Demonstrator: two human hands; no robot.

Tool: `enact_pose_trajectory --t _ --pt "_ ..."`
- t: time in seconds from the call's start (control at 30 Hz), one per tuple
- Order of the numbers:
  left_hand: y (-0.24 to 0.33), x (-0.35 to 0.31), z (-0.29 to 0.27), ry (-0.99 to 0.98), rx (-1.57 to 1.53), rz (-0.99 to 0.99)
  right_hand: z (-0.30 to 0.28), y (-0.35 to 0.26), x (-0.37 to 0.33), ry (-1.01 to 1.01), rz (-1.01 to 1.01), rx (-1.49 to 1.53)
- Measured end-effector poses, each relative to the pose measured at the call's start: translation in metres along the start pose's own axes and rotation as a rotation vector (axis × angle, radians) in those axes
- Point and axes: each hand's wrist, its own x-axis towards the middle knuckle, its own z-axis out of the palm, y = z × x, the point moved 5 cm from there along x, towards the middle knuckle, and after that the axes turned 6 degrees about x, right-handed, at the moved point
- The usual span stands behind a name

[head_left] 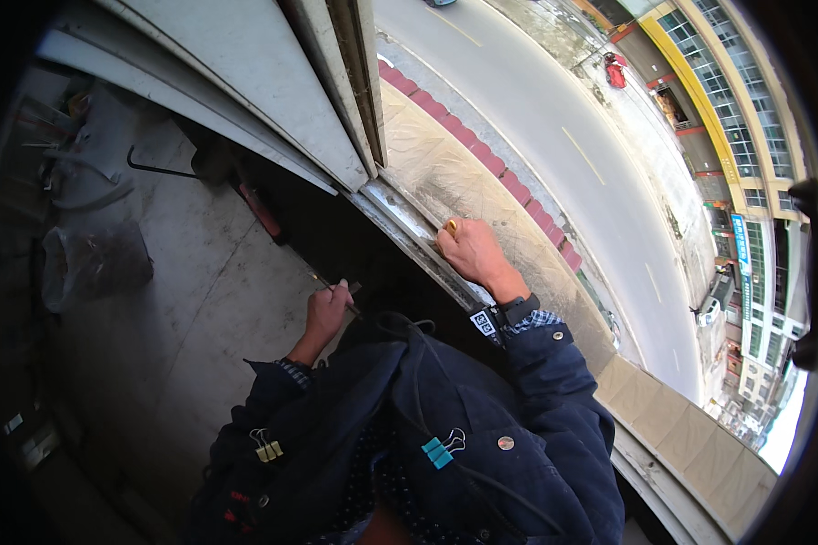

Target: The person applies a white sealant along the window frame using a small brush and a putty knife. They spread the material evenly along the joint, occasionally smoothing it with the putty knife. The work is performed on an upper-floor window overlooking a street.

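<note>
Right hand (pixel 475 252): fingers curled shut around a small brass-coloured piece (pixel 451 224), which pokes out just above the knuckles; what kind of piece it is cannot be told.
Window track (pixel 407 228): a pale metal rail (dusty, scuffed) running slantwise right under the right fingers, which press against it.
Left hand (pixel 325 312): fingers closed on a thin dark tool (pixel 334 292), a slim rod lying across the fingertips, one end jutting up-left of them, the other toward the wrist side.
Ledge (pixel 463 186): pale scratched slab just beyond the right fingers, edged with red bricks (pixel 482 154).
Floor (pixel 191 300): grey concrete, left of the left fingers.
Plastic bag (pixel 91 263): crumpled, well apart to the left of the left fingers.
Street (pixel 573 145): far below, beyond the ledge.
</note>
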Motion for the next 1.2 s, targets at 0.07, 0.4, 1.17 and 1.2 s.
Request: enact_pose_trajectory --t 0.07,0.4,1.17,1.2 --pt "-0.002 0.0 0.003 0.006 0.004 0.017 -0.02 0.024 -0.036 -0.142 0.153 -0.134" --pt "0.01 -0.002 0.007 -0.098 0.073 0.019 -0.074 0.013 -0.091 0.146 0.352 0.146" --pt "0.016 -0.007 0.012 -0.097 0.089 0.093 -0.047 -0.034 -0.068 0.007 0.198 0.076" --pt "0.017 -0.005 0.013 -0.109 0.091 0.088 -0.042 -0.042 -0.057 0.096 0.159 0.198"
